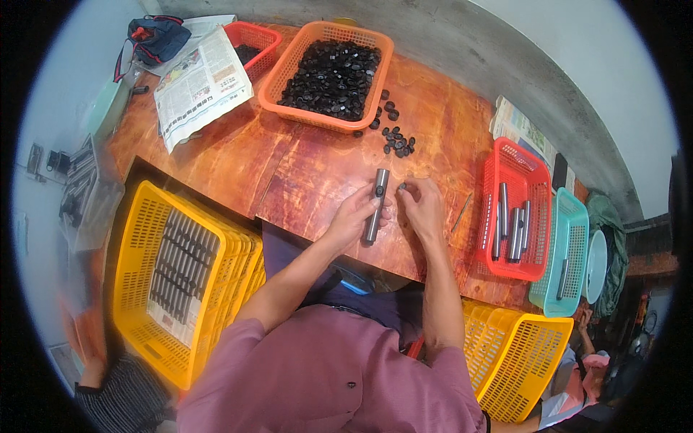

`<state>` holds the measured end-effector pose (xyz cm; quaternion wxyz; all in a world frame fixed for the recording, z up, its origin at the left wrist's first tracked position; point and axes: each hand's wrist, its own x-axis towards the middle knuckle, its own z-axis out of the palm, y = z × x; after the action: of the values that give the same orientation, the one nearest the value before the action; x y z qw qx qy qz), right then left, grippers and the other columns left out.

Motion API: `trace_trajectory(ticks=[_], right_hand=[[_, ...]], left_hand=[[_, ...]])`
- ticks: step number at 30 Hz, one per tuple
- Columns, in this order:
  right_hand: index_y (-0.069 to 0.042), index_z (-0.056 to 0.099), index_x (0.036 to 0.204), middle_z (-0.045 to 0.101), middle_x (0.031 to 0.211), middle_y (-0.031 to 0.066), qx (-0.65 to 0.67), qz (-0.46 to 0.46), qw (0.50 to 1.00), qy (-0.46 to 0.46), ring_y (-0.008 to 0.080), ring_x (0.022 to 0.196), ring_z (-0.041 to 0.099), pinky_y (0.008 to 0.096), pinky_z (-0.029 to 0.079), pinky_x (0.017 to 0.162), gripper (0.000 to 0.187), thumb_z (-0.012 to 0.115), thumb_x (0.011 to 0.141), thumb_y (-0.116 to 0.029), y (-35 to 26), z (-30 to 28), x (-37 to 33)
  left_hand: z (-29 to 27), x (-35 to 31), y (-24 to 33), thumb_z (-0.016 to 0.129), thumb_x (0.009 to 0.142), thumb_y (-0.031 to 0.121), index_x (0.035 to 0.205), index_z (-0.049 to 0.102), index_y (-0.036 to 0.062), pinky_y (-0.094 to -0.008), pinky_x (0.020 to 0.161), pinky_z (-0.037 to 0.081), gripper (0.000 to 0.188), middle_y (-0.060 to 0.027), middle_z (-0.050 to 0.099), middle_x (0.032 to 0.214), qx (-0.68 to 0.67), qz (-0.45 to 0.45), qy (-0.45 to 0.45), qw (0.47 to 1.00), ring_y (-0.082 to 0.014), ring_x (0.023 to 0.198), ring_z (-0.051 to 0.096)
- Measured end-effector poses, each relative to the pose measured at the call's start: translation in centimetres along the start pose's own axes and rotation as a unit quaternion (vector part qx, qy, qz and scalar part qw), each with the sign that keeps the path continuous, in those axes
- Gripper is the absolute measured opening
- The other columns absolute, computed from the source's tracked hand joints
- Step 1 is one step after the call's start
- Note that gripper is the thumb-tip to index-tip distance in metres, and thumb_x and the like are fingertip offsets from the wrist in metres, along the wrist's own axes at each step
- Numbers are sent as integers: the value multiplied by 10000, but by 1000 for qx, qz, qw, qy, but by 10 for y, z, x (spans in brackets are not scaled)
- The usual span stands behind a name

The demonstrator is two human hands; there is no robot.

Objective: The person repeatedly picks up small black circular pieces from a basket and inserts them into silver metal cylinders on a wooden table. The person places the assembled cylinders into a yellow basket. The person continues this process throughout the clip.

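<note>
My left hand (354, 216) is wrapped round a grey metal tube (372, 229), holding it nearly upright above the wooden table. A round dark spot, a hole or a fitted black piece, shows on the tube's side. Just to its right, my right hand (426, 209) pinches a small dark round piece (402, 186) between thumb and fingertips, apart from the tube. Beyond the hands lie several loose black round pieces (398, 142). More of them, small black parts (332, 79), fill an orange basket (268, 97) at the back.
On the right stand a red basket (514, 270) with several metal tubes (516, 234) and a teal basket (552, 307). Stacked yellow crates (130, 289) are at the left, more yellow crates (538, 361) at lower right. A newspaper (206, 86) lies back left. Other people's arms show at both sides.
</note>
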<state>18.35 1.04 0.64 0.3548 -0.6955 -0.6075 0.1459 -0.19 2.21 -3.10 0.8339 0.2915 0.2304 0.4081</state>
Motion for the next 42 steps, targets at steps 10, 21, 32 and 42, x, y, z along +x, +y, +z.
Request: trace_trajectory(ticks=[10, 21, 32, 42], right_hand=[[-25, 699, 1021, 651, 912, 142, 54, -150, 987, 4, 324, 769, 676, 398, 541, 673, 216, 750, 815, -63, -36, -4, -19], [-55, 704, 1027, 644, 904, 103, -94, -242, 965, 46, 303, 766, 665, 389, 540, 678, 220, 761, 822, -109, -48, -7, -26], [7, 644, 1176, 699, 987, 55, 395, 183, 891, -130, 101, 811, 650, 255, 541, 720, 229, 627, 1016, -155, -27, -15, -49], [12, 672, 1096, 667, 832, 25, 415, 186, 881, -130, 63, 715, 589, 227, 471, 618, 201, 657, 990, -158, -24, -15, -60]], left_hand=[[4, 2, -2, 449, 1093, 135, 1514, 394, -1, -309, 844, 577, 447, -101, 622, 1238, 3, 20, 2, 1000, -171, 1036, 651], [9, -3, 1, 492, 1088, 207, 1439, 480, 16, -289, 769, 556, 400, -64, 615, 1152, 10, 0, 36, 999, -130, 950, 630], [33, -37, 3, 410, 1092, 396, 1149, 596, 59, -257, 492, 476, 390, -42, 627, 808, -28, -213, 14, 977, -147, 583, 596], [33, -44, -8, 426, 1092, 418, 1111, 588, 54, -246, 490, 471, 398, -41, 622, 798, 12, -227, -5, 974, -132, 590, 587]])
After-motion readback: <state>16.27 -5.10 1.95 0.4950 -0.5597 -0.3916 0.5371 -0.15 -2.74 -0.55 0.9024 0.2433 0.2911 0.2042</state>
